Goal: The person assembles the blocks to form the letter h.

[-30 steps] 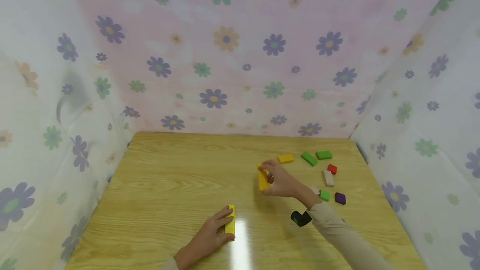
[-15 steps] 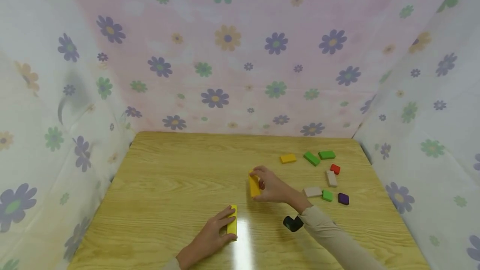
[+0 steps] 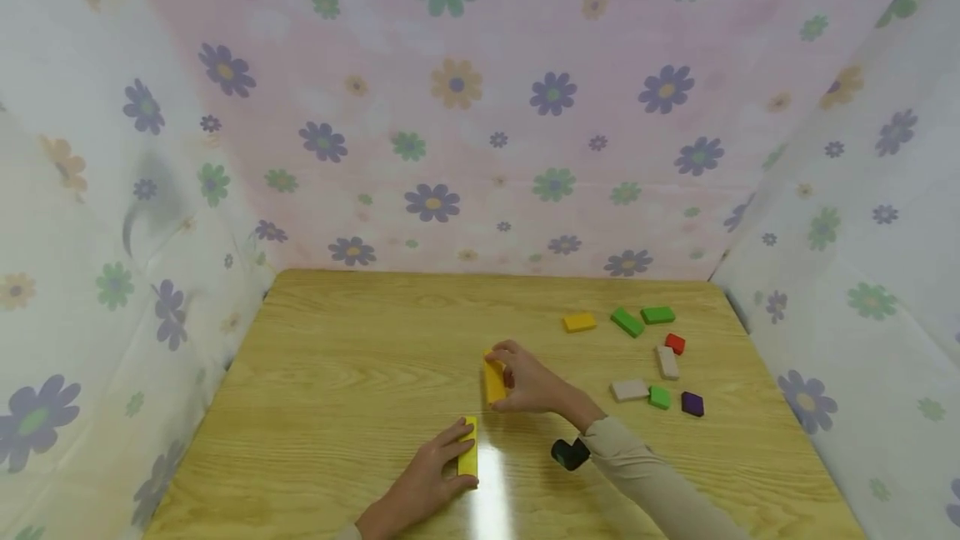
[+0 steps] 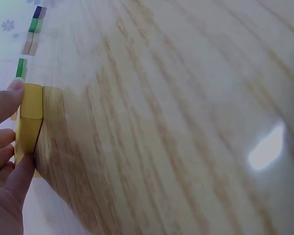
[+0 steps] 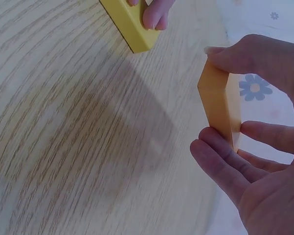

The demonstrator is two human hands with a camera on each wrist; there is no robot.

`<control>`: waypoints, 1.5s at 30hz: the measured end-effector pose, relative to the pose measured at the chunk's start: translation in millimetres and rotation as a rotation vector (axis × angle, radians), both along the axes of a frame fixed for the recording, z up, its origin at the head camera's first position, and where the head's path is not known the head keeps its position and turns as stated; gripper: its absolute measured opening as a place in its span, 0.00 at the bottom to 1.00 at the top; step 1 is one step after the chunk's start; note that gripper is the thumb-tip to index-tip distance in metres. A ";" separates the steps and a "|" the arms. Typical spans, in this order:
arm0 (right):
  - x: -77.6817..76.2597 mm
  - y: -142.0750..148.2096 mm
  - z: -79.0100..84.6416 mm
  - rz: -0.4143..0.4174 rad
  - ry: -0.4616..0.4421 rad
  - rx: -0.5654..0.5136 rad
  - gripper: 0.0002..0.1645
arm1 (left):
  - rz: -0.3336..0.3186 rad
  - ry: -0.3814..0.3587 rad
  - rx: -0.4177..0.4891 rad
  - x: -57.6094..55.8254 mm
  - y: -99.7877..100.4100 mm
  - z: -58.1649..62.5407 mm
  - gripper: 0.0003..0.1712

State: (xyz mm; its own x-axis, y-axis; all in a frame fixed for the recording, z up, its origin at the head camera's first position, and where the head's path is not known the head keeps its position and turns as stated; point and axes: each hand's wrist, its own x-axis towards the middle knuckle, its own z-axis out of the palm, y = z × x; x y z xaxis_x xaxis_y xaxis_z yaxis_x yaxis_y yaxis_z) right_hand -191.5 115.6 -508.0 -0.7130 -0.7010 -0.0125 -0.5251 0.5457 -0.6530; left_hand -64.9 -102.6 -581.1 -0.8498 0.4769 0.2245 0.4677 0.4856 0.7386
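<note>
In the head view my left hand (image 3: 423,477) grips a long yellow block (image 3: 468,458) on the wooden table, thumb at its near end and fingers along its far part. The left wrist view shows the same yellow block (image 4: 32,100) between thumb and fingers. My right hand (image 3: 536,383) pinches an orange-yellow block (image 3: 493,382) by its two ends, just beyond and right of the yellow one. Seen from the right wrist, that orange-yellow block (image 5: 216,105) is held above the table, apart from the yellow block (image 5: 132,29).
Loose blocks lie at the table's right: an orange-yellow one (image 3: 579,322), two green (image 3: 627,322), a red (image 3: 676,344), two beige (image 3: 629,391), a light green (image 3: 659,397) and a purple (image 3: 692,404). A black device (image 3: 570,454) sits at my right wrist. Flowered cloth walls surround the table (image 3: 337,357).
My right hand has carried the orange-yellow block leftward and nearer to me, close to the yellow block. The left hand keeps its place on the yellow block.
</note>
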 end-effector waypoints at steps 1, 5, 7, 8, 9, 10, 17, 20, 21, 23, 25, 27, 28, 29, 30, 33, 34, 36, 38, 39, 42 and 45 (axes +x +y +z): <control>-0.4 -1.2 -1.4 0.001 0.000 -0.001 0.43 | 0.000 -0.003 -0.002 0.0 0.3 -0.3 0.32; -3.1 -7.1 -6.8 0.011 -0.010 0.012 0.44 | 0.007 0.004 -0.010 0.1 0.5 -1.3 0.31; -4.3 -10.2 -9.0 0.018 -0.020 0.009 0.44 | 0.009 0.009 -0.014 0.5 0.2 -1.4 0.31; -4.7 -11.7 -9.5 0.019 -0.023 0.009 0.44 | 0.009 0.015 -0.014 0.6 0.1 -1.3 0.31; -5.1 -13.4 -9.9 0.019 -0.023 0.010 0.44 | 0.010 0.019 -0.016 0.6 0.0 -1.1 0.30; -5.4 -14.8 -10.3 0.019 -0.024 0.004 0.44 | 0.009 0.020 -0.016 0.6 0.0 -0.7 0.30; -5.4 -23.4 -13.6 0.049 -0.011 0.009 0.43 | 0.020 0.031 -0.014 0.0 -0.7 0.5 0.29; -4.3 -25.8 -15.2 0.052 -0.022 0.009 0.44 | 0.015 0.040 -0.015 0.0 -1.0 -0.5 0.30; -4.1 -26.4 -15.8 0.051 -0.025 0.008 0.44 | 0.012 0.041 -0.012 0.0 -0.9 -0.8 0.30; -3.9 -27.3 -17.4 0.047 -0.034 0.006 0.44 | 0.006 0.039 -0.006 0.1 -0.7 -1.6 0.30; -4.1 -28.1 -19.7 0.042 -0.039 0.011 0.43 | -0.001 0.038 0.005 0.2 -0.3 -2.0 0.30; -4.5 -28.8 -21.9 0.039 -0.046 0.014 0.43 | -0.008 0.037 0.013 0.3 0.2 -2.5 0.30; -4.7 -29.3 -22.6 0.038 -0.049 0.015 0.43 | -0.010 0.037 0.015 0.3 0.4 -3.0 0.30; -4.7 -29.9 -23.1 0.037 -0.053 0.016 0.43 | -0.011 0.038 0.016 0.3 0.6 -3.5 0.30; -4.8 -30.5 -23.4 0.036 -0.057 0.016 0.43 | -0.011 0.039 0.018 0.2 0.7 -3.8 0.30; -4.9 -32.4 -24.1 0.031 -0.068 0.016 0.43 | -0.006 0.044 0.016 -0.1 1.0 -4.8 0.30; -5.3 -32.9 -24.9 0.030 -0.070 0.015 0.43 | -0.007 0.044 0.016 -0.2 0.8 -4.8 0.30; -5.7 -34.0 -26.1 0.026 -0.075 0.011 0.43 | -0.009 0.039 0.016 -0.1 0.4 -4.2 0.30; -6.2 -34.9 -27.2 0.024 -0.087 0.002 0.43 | -0.011 0.032 0.016 0.0 0.1 -3.1 0.30; -6.5 -35.2 -28.0 0.023 -0.092 -0.001 0.44 | -0.011 0.029 0.016 0.1 -0.1 -2.5 0.30; -7.1 -35.6 -29.6 0.018 -0.116 -0.005 0.44 | -0.010 0.017 0.013 0.4 -0.3 -1.2 0.30; -8.0 -36.0 -31.7 0.010 -0.123 0.006 0.45 | -0.010 0.008 0.009 0.7 -0.9 -1.0 0.30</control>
State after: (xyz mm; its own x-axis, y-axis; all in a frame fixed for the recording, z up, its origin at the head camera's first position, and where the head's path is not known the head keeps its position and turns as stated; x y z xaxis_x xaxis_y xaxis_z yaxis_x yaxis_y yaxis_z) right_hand -199.5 79.6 -539.7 -0.6984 -0.7081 -0.1042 -0.4466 0.5449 -0.7096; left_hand -64.3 -103.5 -582.0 -0.8432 0.4831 0.2360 0.4785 0.4741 0.7391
